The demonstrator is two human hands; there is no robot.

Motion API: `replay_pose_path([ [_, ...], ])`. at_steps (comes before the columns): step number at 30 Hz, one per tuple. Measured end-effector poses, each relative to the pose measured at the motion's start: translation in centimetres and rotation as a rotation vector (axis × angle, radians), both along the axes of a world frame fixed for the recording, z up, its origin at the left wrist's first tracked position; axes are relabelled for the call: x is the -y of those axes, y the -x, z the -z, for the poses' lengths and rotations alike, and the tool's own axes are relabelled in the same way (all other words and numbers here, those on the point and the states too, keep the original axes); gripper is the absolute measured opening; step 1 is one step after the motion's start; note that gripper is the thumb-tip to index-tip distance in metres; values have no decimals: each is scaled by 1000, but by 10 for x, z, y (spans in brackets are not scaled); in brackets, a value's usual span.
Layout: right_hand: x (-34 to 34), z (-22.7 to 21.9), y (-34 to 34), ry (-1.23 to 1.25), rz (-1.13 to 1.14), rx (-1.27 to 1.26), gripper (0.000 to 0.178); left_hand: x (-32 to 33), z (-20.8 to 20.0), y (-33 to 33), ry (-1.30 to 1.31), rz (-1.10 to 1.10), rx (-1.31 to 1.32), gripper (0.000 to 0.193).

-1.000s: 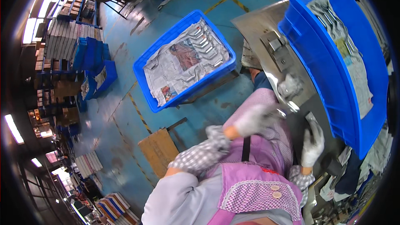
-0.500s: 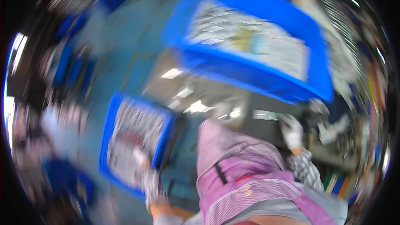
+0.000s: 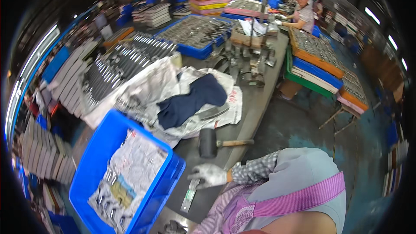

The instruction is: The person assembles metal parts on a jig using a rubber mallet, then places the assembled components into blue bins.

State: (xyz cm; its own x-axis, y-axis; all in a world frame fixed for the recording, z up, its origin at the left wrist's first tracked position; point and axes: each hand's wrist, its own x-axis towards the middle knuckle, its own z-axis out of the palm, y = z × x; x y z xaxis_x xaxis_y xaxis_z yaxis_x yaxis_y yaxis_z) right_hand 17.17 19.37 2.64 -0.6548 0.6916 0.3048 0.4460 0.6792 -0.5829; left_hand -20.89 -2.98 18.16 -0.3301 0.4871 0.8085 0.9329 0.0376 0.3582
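My right hand (image 3: 209, 175), in a white glove, comes in over the bench with its fingers curled at the upper end of a flat metal strip (image 3: 189, 197). The strip is silvery with a green-and-white patch and points toward the bench's near edge. The fingers seem closed around its end. Just beyond the hand lies a mallet with a black head (image 3: 207, 143) and a wooden handle (image 3: 236, 143). Left of the hand stands a blue bin (image 3: 161, 190), lined with pale sheeting and holding several shiny metal pieces. My left hand is out of view.
A dark cloth (image 3: 193, 99) lies on crumpled white sacking (image 3: 234, 108). Beyond are rows of metal parts (image 3: 125, 67), a blue tray (image 3: 197, 52) and metal blocks (image 3: 251, 73). Stacked trays (image 3: 314, 71) stand right of the bench, and a person (image 3: 301, 15) works farther back.
The view has swung rightward and up, bringing the bench, mallet and far room in. My left hand, earlier over a smaller blue tray, has left view. My right hand stays by the metal strip.
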Motion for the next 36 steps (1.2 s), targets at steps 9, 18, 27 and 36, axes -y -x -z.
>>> replay_pose_path([
  [9, -5, 19, -4, 97, 27, -164, 49, -167, -15, -48, 48, 244, -15, 27],
  [18, -13, 25, -12, 142, 30, -240, 46, -244, -21, -83, 123, 342, -18, 27],
  [27, -4, 53, 4, 437, -2, -488, 44, -253, -29, -93, 216, 372, -11, 28],
  [36, -7, 50, 0, 107, 59, -233, 42, -239, -31, -93, 291, 365, 23, 28],
])
